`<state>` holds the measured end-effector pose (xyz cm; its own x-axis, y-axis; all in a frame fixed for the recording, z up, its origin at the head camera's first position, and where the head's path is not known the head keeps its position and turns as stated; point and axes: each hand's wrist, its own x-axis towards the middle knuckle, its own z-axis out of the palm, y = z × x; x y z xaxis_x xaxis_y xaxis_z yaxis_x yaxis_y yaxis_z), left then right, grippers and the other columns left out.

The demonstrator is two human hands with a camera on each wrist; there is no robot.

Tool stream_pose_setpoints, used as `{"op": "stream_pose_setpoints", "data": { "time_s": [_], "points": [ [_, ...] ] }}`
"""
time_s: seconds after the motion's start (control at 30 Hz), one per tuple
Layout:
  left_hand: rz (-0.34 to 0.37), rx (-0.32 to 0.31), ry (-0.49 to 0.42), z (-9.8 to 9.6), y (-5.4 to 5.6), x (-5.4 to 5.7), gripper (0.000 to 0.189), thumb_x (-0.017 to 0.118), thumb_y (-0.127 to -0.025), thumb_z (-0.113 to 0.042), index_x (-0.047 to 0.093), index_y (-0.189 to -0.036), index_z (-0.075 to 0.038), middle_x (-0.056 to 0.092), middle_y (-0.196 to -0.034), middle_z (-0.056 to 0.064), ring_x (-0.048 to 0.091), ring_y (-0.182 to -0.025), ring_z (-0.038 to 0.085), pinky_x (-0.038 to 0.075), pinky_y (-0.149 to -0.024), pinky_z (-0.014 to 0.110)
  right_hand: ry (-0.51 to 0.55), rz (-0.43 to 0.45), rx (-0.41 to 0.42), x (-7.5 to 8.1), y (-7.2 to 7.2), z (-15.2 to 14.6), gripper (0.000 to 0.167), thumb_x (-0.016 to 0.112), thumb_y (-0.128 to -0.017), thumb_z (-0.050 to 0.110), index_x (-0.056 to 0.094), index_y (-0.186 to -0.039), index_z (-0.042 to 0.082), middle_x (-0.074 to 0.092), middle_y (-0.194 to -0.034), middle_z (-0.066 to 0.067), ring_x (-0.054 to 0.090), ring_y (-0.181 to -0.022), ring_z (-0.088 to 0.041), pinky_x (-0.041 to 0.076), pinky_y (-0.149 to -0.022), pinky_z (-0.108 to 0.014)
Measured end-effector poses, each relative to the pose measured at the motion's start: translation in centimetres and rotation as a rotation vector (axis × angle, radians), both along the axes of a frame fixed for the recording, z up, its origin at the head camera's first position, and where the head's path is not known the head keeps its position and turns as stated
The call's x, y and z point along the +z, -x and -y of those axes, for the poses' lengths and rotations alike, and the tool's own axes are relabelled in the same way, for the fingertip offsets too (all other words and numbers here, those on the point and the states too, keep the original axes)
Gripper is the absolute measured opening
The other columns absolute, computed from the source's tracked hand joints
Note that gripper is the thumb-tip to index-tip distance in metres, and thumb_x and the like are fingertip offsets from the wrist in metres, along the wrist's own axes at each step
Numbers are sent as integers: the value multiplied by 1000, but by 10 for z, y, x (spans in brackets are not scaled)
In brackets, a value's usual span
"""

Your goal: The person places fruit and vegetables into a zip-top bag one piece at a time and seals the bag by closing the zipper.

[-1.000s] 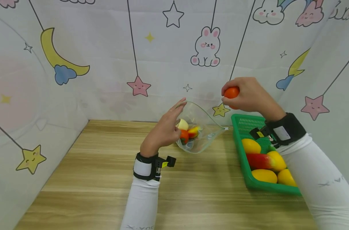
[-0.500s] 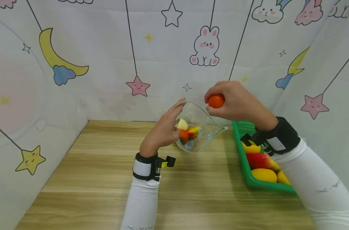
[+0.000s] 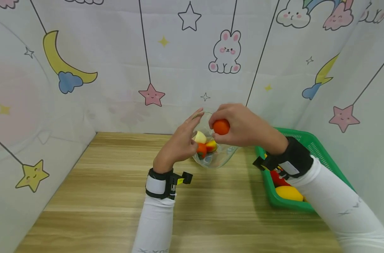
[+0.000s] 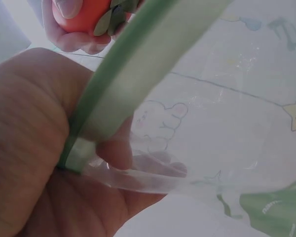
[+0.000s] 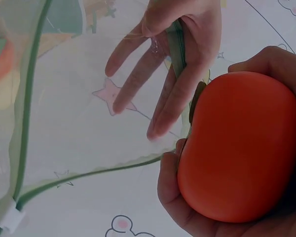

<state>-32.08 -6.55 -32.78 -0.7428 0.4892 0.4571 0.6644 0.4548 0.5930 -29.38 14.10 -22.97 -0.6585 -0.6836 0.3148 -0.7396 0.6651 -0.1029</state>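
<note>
My left hand (image 3: pixel 178 146) holds a clear zip bag (image 3: pixel 223 156) by its green-edged mouth, the thumb pinching the rim while the other fingers stretch out behind the film. Inside the bag lie an orange-red fruit (image 3: pixel 201 149), a red-and-yellow fruit (image 3: pixel 211 146) and a pale cream piece (image 3: pixel 199 137). An orange-red persimmon (image 3: pixel 221 127) with green leaves is gripped in my right hand (image 3: pixel 241 126), right at the bag's mouth. The right wrist view has the persimmon (image 5: pixel 241 148) close to the green zip edge, with a white slider (image 5: pixel 11 217) at the bag's corner.
On the right stands a green basket (image 3: pixel 318 149) holding a red fruit (image 3: pixel 278 180) and a yellow fruit (image 3: pixel 288 193), partly hidden by my right forearm. The wooden table (image 3: pixel 116 182) meets a cartoon-printed cloth (image 3: pixel 116 70) behind.
My right hand has carried the persimmon left and down, from above the basket's far corner to the bag's mouth. My left hand keeps its hold on the bag, nearly still.
</note>
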Motion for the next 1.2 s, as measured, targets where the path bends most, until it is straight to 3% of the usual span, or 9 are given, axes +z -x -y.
{"op": "stream_pose_setpoints", "data": {
  "time_s": [0.03, 0.13, 0.23, 0.3, 0.73, 1.0, 1.2],
  "points": [
    [0, -1, -3, 0, 0, 0, 88, 51, -78, 17, 27, -160, -5, 14, -171, 0, 34, -151, 27, 57, -68, 28, -6, 0, 7, -2, 0, 2, 15, 71, -83, 19, 76, -96, 15, 71, -97, -3, 59, -87, -21, 55, -67, -31],
    [-2, -10, -17, 1, 0, -1, 87, 51, -78, 17, 28, -159, -4, 14, -171, 1, 32, -152, 27, 60, -89, 32, -24, -4, 26, -8, 0, 7, 15, 72, -82, 21, 76, -95, 16, 71, -95, -1, 59, -87, -20, 54, -67, -30],
    [0, -25, -34, 1, 1, -2, 86, 49, -77, 19, 30, -158, -3, 15, -171, 1, 29, -154, 28, 52, -105, 41, -45, -7, 40, -14, 0, 12, 16, 74, -82, 22, 76, -96, 16, 70, -95, -1, 59, -85, -18, 54, -66, -28],
    [-8, -27, -35, 1, 2, -2, 86, 48, -76, 19, 31, -157, -2, 16, -171, 2, 28, -154, 27, 48, -109, 44, -57, 3, 50, -19, 2, 14, 17, 74, -81, 22, 76, -96, 15, 70, -94, -1, 59, -84, -18, 53, -65, -26],
    [-47, -30, -17, 3, 1, -1, 86, 47, -75, 20, 30, -157, 1, 18, -170, 7, 32, -152, 30, 47, -111, 44, -154, 102, 37, -42, 11, 20, 20, 75, -83, 21, 75, -100, 11, 67, -90, 0, 57, -78, -15, 51, -64, -24],
    [-58, -37, -8, 4, 1, -2, 86, 47, -75, 20, 29, -157, 2, 17, -170, 7, 40, -147, 32, 55, -90, 39, -183, 148, 45, -58, 23, 18, 20, 75, -83, 21, 76, -99, 9, 67, -87, -1, 56, -75, -15, 50, -64, -24],
    [-56, -56, -30, 4, 2, -2, 85, 45, -75, 21, 30, -156, 2, 16, -171, 7, 38, -149, 32, 57, -92, 45, -207, 174, 39, -62, 26, 15, 20, 76, -81, 22, 75, -97, 10, 63, -81, 0, 53, -71, -14, 46, -60, -24]
  ]
}}
